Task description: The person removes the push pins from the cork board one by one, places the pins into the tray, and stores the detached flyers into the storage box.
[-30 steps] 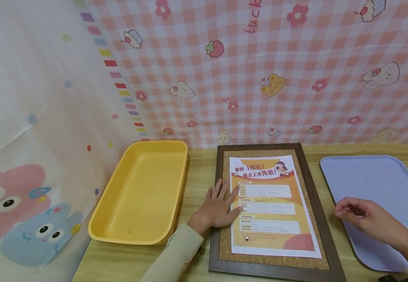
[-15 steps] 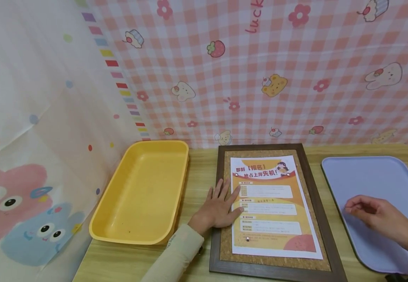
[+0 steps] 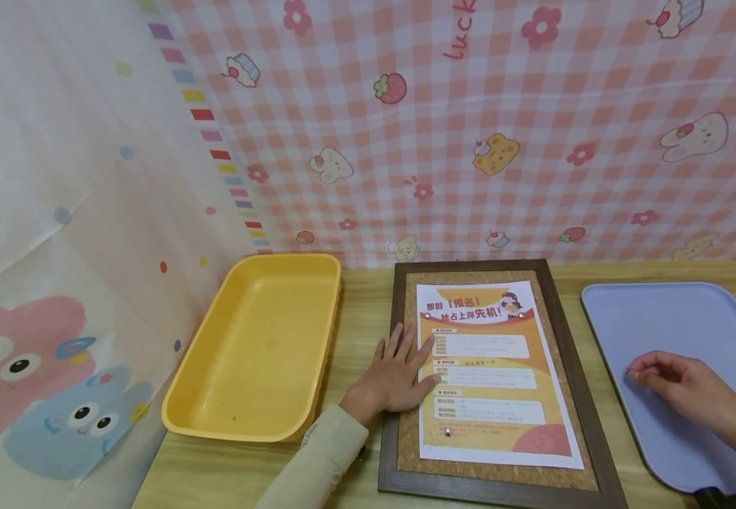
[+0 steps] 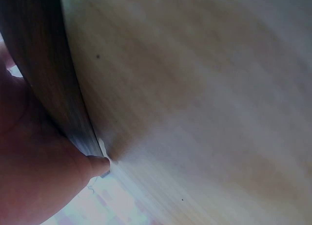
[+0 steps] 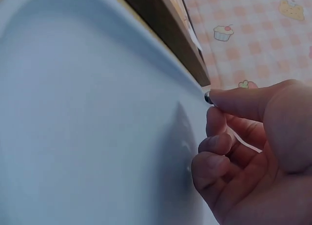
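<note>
A framed cork board [image 3: 488, 477] lies on the table with a printed orange poster [image 3: 501, 456] on it. Small silver thumbtacks sit at the poster's two upper corners and its lower left. My left hand [image 3: 388, 378] rests with spread fingers across the board's left frame and the poster's edge. Over the lavender tray [image 3: 660, 311], my right hand [image 3: 686, 389] pinches a small silver thumbtack [image 5: 208, 97] between thumb and index finger, the other fingers curled. Only its round, shiny side shows in the right wrist view.
A deep yellow tray [image 3: 247, 424] stands left of the board. Behind the wooden table [image 3: 358, 311] hangs a pink checked cloth [image 3: 368, 127], and a white printed cloth [image 3: 81, 233] covers the left side.
My right hand has moved a little to the right, from the tray's left edge to further over the tray. The left hand stays in place on the board.
</note>
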{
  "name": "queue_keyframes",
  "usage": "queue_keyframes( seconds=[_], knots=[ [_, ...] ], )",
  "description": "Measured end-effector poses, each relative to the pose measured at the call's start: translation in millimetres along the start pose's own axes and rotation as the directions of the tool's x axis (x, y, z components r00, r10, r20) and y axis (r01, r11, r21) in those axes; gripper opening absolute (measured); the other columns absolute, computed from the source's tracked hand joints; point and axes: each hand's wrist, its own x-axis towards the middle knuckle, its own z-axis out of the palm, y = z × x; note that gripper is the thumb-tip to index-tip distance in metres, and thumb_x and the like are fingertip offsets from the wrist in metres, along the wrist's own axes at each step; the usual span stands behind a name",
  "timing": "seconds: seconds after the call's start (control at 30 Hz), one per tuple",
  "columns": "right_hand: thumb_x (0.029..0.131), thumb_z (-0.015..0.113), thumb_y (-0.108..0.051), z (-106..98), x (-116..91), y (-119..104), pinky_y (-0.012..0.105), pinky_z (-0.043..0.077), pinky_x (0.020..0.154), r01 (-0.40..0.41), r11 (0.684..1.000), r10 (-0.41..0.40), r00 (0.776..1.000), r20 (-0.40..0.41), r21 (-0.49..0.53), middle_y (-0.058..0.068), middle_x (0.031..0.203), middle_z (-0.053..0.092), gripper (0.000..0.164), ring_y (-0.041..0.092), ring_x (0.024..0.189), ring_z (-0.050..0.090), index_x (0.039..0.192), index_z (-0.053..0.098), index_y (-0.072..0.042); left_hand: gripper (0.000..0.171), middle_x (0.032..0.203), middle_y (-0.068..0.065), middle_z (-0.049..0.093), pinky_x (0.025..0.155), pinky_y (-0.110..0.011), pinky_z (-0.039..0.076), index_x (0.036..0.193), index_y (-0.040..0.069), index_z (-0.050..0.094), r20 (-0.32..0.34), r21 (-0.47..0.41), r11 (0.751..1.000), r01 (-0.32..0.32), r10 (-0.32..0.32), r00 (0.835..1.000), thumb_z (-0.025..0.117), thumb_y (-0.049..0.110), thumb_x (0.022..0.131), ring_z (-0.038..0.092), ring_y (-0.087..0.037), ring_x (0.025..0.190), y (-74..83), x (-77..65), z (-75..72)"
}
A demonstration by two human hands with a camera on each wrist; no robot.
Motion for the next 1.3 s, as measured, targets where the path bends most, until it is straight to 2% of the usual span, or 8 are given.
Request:
queue_keyframes(
  seconds=[0.1,0.37,0.6,0.73,1.1,1.3],
  knots=[
    [0.099,0.055,-0.004,0.9,2.0,3.8,0.015,0.044,0.062,-0.003,1.000,0.002,1.000,-0.018,-0.023,-0.002,0.087,0.070,0.016,-0.010,0.075,0.053,0.102,0.067,0.007,0.067,0.166,-0.003,-0.017,0.122,-0.053,-0.001,0.160,0.032,-0.004,0.003,0.006,1.000,0.000,0.000,1.000,0.024,0.058,0.104,-0.020,-0.026,0.151,-0.2,0.6,1.4],
    [0.098,0.061,-0.010,5.7,4.1,7.0,0.021,0.042,0.057,-0.008,1.000,0.007,0.999,-0.031,-0.030,-0.005,0.079,0.064,0.018,0.000,0.067,0.049,0.101,0.068,0.006,0.068,0.166,-0.004,-0.017,0.122,-0.053,-0.001,0.160,0.033,-0.004,0.000,0.006,1.000,0.005,-0.005,1.000,0.026,0.059,0.104,-0.020,-0.026,0.151,-1.5,2.8,3.7],
    [0.097,0.062,-0.010,7.4,4.9,6.0,0.021,0.040,0.058,0.001,0.998,-0.003,1.000,-0.031,-0.065,-0.002,0.079,0.062,0.016,0.000,0.066,0.049,0.099,0.068,0.005,0.068,0.165,-0.002,-0.020,0.122,-0.053,-0.004,0.159,0.033,-0.005,0.003,-0.017,1.000,0.004,-0.004,1.000,0.024,0.060,0.104,-0.024,-0.024,0.149,-2.3,3.0,3.7],
    [0.097,0.062,-0.009,7.3,4.3,3.8,0.021,0.039,0.058,-0.003,0.998,0.001,1.000,-0.031,-0.069,-0.002,0.078,0.061,0.016,0.000,0.066,0.047,0.098,0.068,0.005,0.068,0.165,-0.003,-0.018,0.122,-0.053,-0.003,0.160,0.033,-0.003,0.002,-0.017,1.000,0.002,-0.002,1.000,0.027,0.059,0.104,-0.022,-0.025,0.150,-1.8,2.6,2.8],
    [0.097,0.063,-0.009,8.2,2.9,2.0,0.022,0.037,0.057,0.006,0.996,-0.011,0.999,-0.052,-0.092,-0.002,0.076,0.059,0.014,0.000,0.064,0.045,0.096,0.069,0.003,0.068,0.164,0.000,-0.021,0.122,-0.052,-0.003,0.159,0.035,-0.005,0.015,-0.003,1.000,0.013,-0.013,1.000,0.023,0.061,0.103,-0.024,-0.023,0.149,-2.4,3.2,4.3],
    [0.097,0.063,-0.010,9.3,2.9,2.4,0.022,0.037,0.057,0.007,0.996,-0.012,0.998,-0.062,-0.085,-0.003,0.075,0.059,0.014,0.000,0.064,0.045,0.095,0.069,0.003,0.068,0.166,-0.003,-0.016,0.122,-0.053,0.000,0.160,0.033,-0.001,0.008,-0.008,1.000,0.008,-0.008,1.000,0.026,0.059,0.104,-0.018,-0.025,0.152,-0.3,0.7,0.4]
  ],
)
